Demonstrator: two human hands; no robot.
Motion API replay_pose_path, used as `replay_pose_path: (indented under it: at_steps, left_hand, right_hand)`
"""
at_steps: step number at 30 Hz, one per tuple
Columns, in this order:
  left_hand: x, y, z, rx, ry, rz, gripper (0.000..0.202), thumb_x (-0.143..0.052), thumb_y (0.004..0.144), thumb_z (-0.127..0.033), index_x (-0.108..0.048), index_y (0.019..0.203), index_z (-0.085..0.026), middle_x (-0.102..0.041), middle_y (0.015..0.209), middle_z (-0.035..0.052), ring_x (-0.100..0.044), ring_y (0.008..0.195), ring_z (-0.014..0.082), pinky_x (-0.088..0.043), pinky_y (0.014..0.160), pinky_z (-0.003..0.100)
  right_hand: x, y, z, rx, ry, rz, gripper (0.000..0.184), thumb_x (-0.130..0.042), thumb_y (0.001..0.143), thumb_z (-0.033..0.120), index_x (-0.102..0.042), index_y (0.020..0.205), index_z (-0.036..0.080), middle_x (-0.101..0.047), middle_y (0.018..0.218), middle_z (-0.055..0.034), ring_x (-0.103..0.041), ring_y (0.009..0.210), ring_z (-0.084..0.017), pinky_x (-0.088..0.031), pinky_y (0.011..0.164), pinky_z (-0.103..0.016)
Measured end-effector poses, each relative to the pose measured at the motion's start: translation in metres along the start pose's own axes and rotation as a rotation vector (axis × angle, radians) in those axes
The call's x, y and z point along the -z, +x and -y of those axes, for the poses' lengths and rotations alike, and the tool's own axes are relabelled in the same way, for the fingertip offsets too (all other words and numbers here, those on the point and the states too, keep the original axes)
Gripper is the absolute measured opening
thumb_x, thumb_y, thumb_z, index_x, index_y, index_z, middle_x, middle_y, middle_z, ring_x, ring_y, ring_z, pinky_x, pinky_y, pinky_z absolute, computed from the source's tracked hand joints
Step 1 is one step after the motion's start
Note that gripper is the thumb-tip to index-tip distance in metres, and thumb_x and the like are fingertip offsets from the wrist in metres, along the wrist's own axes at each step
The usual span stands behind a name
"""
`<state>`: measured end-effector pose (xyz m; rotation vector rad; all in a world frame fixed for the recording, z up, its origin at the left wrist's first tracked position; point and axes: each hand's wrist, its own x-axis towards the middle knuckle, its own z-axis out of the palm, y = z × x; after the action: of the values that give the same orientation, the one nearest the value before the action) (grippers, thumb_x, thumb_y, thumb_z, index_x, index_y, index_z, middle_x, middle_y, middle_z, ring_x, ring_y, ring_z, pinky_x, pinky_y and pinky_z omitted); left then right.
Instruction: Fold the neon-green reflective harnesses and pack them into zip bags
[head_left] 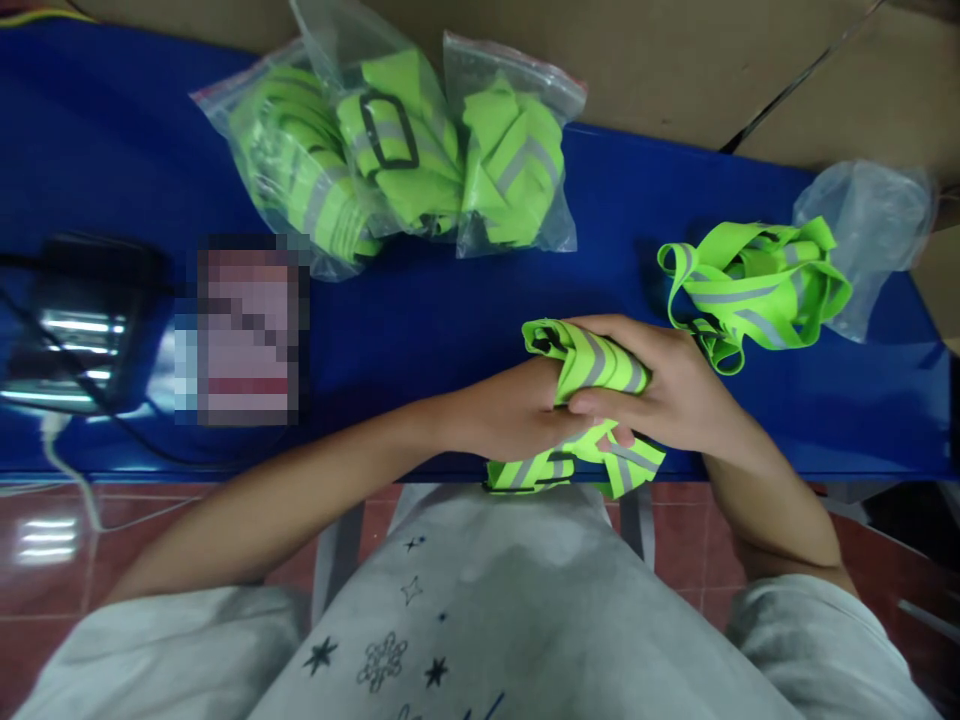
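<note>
Between my two hands is a neon-green reflective strap (596, 362) with silver-grey bands, partly rolled into a bundle. My left hand (510, 405) is closed on its lower left side, with most of its fingers hidden behind the strap. My right hand (671, 380) wraps the bundle from the right, its thumb lying across the front. A loose part of the strap hangs below my hands at the table's front edge. To the right, near my right hand, lies a loose tangle of a similar green reflective strap (765, 285).
Clear zip bags with green straps stand at the back: a left bag (300, 170), a middle bag (405, 140) and a right bag (514, 160). A clear plastic bag (862, 240) lies far right on the blue table (450, 300). A black device (82, 320) with cables is at left.
</note>
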<state>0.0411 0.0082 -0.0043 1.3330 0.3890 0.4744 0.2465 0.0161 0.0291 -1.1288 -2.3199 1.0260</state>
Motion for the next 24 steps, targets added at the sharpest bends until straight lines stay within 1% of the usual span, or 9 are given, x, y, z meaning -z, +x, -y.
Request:
replay_pose_path:
  at_steps: [3, 5, 7, 9, 11, 15, 19, 21, 24]
  left_hand:
    - [0.002, 0.0, 0.003, 0.156, -0.341, 0.01, 0.019, -0.066, 0.095, -0.025, -0.073, 0.11, -0.016, -0.078, 0.116, 0.0104, -0.074, 0.112, 0.0219, -0.056, 0.105, 0.038]
    - [0.001, -0.001, 0.005, 0.289, -0.619, 0.006, 0.026, -0.074, 0.09, -0.026, -0.073, 0.114, -0.017, -0.08, 0.11, 0.0088, -0.076, 0.106, 0.0225, -0.057, 0.104, 0.042]
    - [-0.001, -0.002, 0.005, 0.405, -0.78, 0.001, 0.029, -0.079, 0.085, -0.026, -0.074, 0.112, -0.017, -0.081, 0.105, 0.0076, -0.077, 0.1, 0.0221, -0.058, 0.103, 0.043]
    - [-0.002, -0.004, 0.004, 0.485, -0.779, -0.019, 0.026, -0.081, 0.082, -0.025, -0.075, 0.105, -0.016, -0.081, 0.103, 0.0061, -0.077, 0.097, 0.0205, -0.057, 0.103, 0.041]
    - [-0.001, -0.005, 0.003, 0.531, -0.667, -0.058, 0.021, -0.081, 0.081, -0.024, -0.076, 0.1, -0.016, -0.08, 0.101, 0.0037, -0.075, 0.096, 0.0183, -0.057, 0.102, 0.038]
    - [0.002, -0.006, 0.002, 0.532, -0.485, -0.142, 0.021, -0.082, 0.08, -0.025, -0.075, 0.097, -0.016, -0.079, 0.098, 0.0022, -0.073, 0.096, 0.0174, -0.056, 0.102, 0.038]
    - [0.002, -0.002, 0.001, 0.487, -0.516, -0.13, 0.023, -0.083, 0.08, -0.027, -0.077, 0.1, -0.017, -0.08, 0.102, 0.0047, -0.075, 0.1, 0.0202, -0.056, 0.104, 0.04]
    - [0.0, 0.0, 0.001, 0.41, -0.545, -0.054, 0.025, -0.082, 0.082, -0.029, -0.077, 0.103, -0.017, -0.081, 0.107, 0.0072, -0.075, 0.106, 0.0222, -0.057, 0.105, 0.041]
    - [-0.004, 0.002, 0.002, 0.318, -0.511, 0.065, 0.029, -0.076, 0.09, -0.031, -0.075, 0.114, -0.016, -0.08, 0.115, 0.011, -0.074, 0.112, 0.0227, -0.059, 0.102, 0.039]
  right_hand:
    - [-0.002, 0.004, -0.002, 0.003, 0.02, -0.016, 0.046, -0.075, 0.092, 0.052, -0.072, 0.121, 0.017, -0.077, 0.093, -0.0033, -0.07, 0.074, -0.014, -0.051, 0.065, -0.025]
    - [0.001, 0.005, -0.002, -0.007, 0.035, -0.003, 0.036, -0.073, 0.094, 0.049, -0.075, 0.107, 0.015, -0.074, 0.079, -0.0007, -0.064, 0.064, -0.011, -0.045, 0.059, -0.023]
    - [0.007, 0.005, 0.0, -0.047, 0.06, 0.05, 0.033, -0.073, 0.094, 0.048, -0.075, 0.099, 0.016, -0.071, 0.072, 0.0008, -0.061, 0.059, -0.01, -0.042, 0.055, -0.022]
    - [0.011, 0.005, 0.002, -0.1, 0.081, 0.116, 0.035, -0.074, 0.092, 0.05, -0.076, 0.106, 0.018, -0.074, 0.08, -0.0003, -0.065, 0.065, -0.011, -0.045, 0.057, -0.022]
    - [0.012, 0.005, 0.003, -0.119, 0.084, 0.132, 0.041, -0.077, 0.089, 0.052, -0.075, 0.115, 0.02, -0.078, 0.095, -0.0021, -0.071, 0.078, -0.015, -0.05, 0.063, -0.024]
    - [0.006, 0.006, 0.0, -0.024, 0.104, 0.04, 0.047, -0.077, 0.089, 0.052, -0.073, 0.124, 0.021, -0.079, 0.111, -0.0039, -0.075, 0.09, -0.019, -0.057, 0.077, -0.028]
    - [0.0, 0.005, -0.003, 0.019, 0.063, -0.046, 0.042, -0.074, 0.093, 0.05, -0.074, 0.125, 0.023, -0.078, 0.118, -0.0048, -0.076, 0.096, -0.021, -0.059, 0.084, -0.031]
    - [0.001, 0.002, -0.001, -0.006, 0.021, -0.138, 0.039, -0.074, 0.092, 0.051, -0.077, 0.12, 0.024, -0.079, 0.113, -0.004, -0.075, 0.091, -0.02, -0.059, 0.081, -0.031]
    - [0.007, -0.002, 0.004, -0.095, 0.042, -0.195, 0.031, -0.074, 0.092, 0.053, -0.08, 0.103, 0.025, -0.075, 0.079, 0.0009, -0.066, 0.064, -0.014, -0.052, 0.06, -0.027]
